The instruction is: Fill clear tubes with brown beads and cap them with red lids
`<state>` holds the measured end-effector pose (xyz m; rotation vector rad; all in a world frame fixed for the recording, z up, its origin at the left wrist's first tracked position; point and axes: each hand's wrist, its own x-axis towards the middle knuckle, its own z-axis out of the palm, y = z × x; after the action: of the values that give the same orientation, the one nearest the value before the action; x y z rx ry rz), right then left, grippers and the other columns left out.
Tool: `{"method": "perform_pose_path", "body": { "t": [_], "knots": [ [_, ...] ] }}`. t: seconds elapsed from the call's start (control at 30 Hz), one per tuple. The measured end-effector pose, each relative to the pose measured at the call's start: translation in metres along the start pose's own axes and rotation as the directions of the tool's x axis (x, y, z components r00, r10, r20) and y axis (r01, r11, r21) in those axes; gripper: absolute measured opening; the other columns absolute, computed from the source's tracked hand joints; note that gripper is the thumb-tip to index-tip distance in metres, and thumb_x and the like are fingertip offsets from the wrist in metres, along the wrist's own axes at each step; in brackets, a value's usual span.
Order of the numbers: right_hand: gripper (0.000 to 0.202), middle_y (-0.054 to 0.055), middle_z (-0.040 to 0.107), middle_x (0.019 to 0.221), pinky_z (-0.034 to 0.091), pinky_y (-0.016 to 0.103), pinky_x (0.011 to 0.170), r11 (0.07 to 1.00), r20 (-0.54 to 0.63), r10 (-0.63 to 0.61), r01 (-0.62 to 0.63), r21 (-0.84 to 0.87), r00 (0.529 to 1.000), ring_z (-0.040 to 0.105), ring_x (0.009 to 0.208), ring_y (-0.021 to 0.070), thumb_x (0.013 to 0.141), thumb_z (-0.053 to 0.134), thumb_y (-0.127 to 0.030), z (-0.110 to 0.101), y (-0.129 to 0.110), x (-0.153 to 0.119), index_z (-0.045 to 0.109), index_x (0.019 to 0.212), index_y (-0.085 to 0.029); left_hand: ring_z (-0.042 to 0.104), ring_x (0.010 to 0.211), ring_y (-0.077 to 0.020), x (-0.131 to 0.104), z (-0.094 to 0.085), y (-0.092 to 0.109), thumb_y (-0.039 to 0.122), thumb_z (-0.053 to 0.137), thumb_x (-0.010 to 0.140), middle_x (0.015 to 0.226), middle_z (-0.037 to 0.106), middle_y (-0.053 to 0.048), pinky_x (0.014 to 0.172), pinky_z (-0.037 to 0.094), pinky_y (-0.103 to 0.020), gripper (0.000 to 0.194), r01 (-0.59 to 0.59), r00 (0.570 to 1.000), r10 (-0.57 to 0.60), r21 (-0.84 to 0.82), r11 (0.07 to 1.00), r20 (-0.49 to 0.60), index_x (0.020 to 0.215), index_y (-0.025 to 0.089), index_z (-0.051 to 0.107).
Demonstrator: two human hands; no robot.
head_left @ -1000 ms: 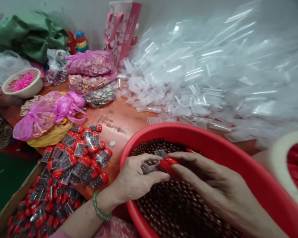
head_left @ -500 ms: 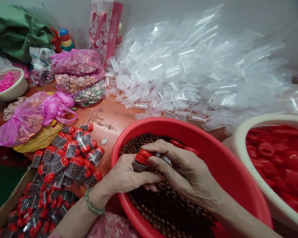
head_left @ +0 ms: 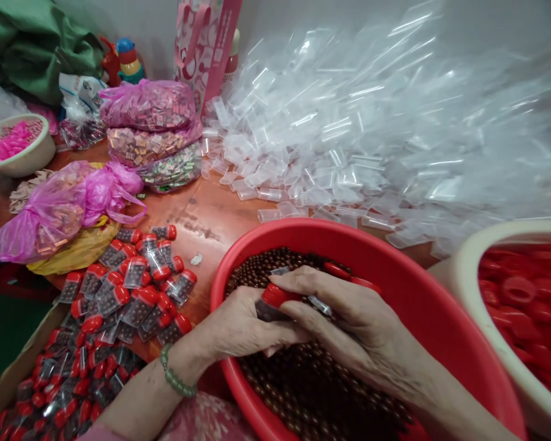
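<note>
Over a red basin [head_left: 441, 309] of small shiny brown balls [head_left: 298, 383], both hands meet on one small container. My left hand [head_left: 241, 323] is wrapped round its clear body [head_left: 266, 312], mostly hidden by the fingers. My right hand [head_left: 353, 312] closes its thumb and forefinger on the red cap [head_left: 278, 295] at the container's top. A clear plastic piece [head_left: 320, 304] shows under the right fingers; whether they hold it I cannot tell. Red caps [head_left: 337, 270] lie in the basin behind the hand.
Filled containers with red caps [head_left: 133, 300] heap at left, spilling into a cardboard box [head_left: 25, 349]. Clear empty tubes [head_left: 303, 153] pile along the wall. A cream tub [head_left: 463, 275] of red caps stands right. Pink bags [head_left: 149, 104] sit back left.
The view has shifted slightly, so things on the table appear moved. Both hands stay together on the container, with the right fingers still on its cap.
</note>
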<state>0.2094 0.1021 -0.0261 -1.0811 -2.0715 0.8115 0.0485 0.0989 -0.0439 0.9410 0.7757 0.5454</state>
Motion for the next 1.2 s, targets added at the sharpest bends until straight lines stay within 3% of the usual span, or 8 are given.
{"method": "perform_pose_path", "body": {
  "t": [0.13, 0.27, 0.57, 0.83, 0.97, 1.2],
  "knots": [
    [0.016, 0.003, 0.072, 0.096, 0.055, 0.027, 0.074, 0.999, -0.022, -0.012, 0.012, 0.035, 1.000, 0.068, 0.084, 0.0183, 0.089, 0.059, -0.023, 0.001, 0.002, -0.001, 0.063, 0.104, -0.028, 0.038, 0.040, -0.0038, 0.000, 0.000, 0.002, 0.035, 0.073, 0.070, 0.043, 0.044, 0.007, 0.043, 0.029, -0.019, 0.038, -0.003, 1.000, 0.003, 0.006, 1.000, -0.002, 0.050, 0.016, 0.047],
    [0.013, 0.001, 0.072, 0.093, 0.055, 0.027, 0.072, 0.992, -0.006, 0.069, -0.068, 0.104, 0.998, 0.068, 0.082, 0.0180, 0.089, 0.060, -0.026, 0.000, 0.002, -0.003, 0.065, 0.101, -0.029, 0.038, 0.038, -0.0039, 0.000, 0.001, 0.003, 0.028, 0.070, 0.071, 0.042, 0.044, 0.008, 0.040, 0.028, -0.018, 0.029, 0.016, 1.000, -0.016, -0.009, 1.000, 0.013, 0.053, 0.016, 0.050],
    [0.014, 0.003, 0.073, 0.085, 0.058, 0.027, 0.067, 0.956, -0.029, 0.211, -0.200, 0.215, 0.977, 0.069, 0.075, 0.0186, 0.086, 0.063, -0.034, 0.000, 0.004, -0.004, 0.068, 0.096, -0.025, 0.038, 0.036, -0.0041, 0.001, -0.002, 0.001, 0.030, 0.071, 0.070, 0.040, 0.045, 0.008, 0.038, 0.027, -0.020, 0.031, 0.078, 0.995, -0.079, 0.019, 0.997, 0.055, 0.052, 0.017, 0.050],
    [0.010, 0.002, 0.071, 0.085, 0.055, 0.023, 0.064, 0.993, -0.008, 0.047, -0.046, 0.112, 0.999, 0.068, 0.073, 0.0157, 0.088, 0.062, -0.025, -0.001, 0.004, -0.004, 0.066, 0.096, -0.022, 0.039, 0.036, -0.0043, 0.002, -0.003, 0.005, 0.036, 0.075, 0.067, 0.039, 0.045, 0.008, 0.038, 0.027, -0.019, 0.035, 0.098, 0.992, -0.099, 0.017, 0.995, 0.073, 0.051, 0.016, 0.051],
    [0.013, 0.003, 0.071, 0.086, 0.054, 0.023, 0.063, 0.999, -0.031, -0.044, 0.043, -0.012, 0.999, 0.068, 0.074, 0.0161, 0.088, 0.060, -0.018, 0.000, 0.002, -0.006, 0.064, 0.100, -0.022, 0.039, 0.034, -0.0044, 0.002, -0.003, 0.003, 0.030, 0.073, 0.068, 0.038, 0.046, 0.008, 0.038, 0.028, -0.019, 0.030, 0.120, 0.990, -0.120, 0.003, 0.993, 0.069, 0.052, 0.016, 0.052],
    [0.015, 0.002, 0.068, 0.088, 0.054, 0.020, 0.066, 0.989, 0.003, -0.144, 0.144, -0.017, 0.990, 0.066, 0.077, 0.0137, 0.089, 0.058, -0.013, 0.002, 0.004, -0.012, 0.061, 0.101, -0.023, 0.042, 0.036, -0.0051, 0.004, -0.004, -0.007, 0.023, 0.069, 0.072, 0.039, 0.047, 0.008, 0.041, 0.032, -0.018, 0.022, 0.136, 0.986, -0.143, 0.079, 0.988, 0.088, 0.056, 0.015, 0.056]
  ]
}}
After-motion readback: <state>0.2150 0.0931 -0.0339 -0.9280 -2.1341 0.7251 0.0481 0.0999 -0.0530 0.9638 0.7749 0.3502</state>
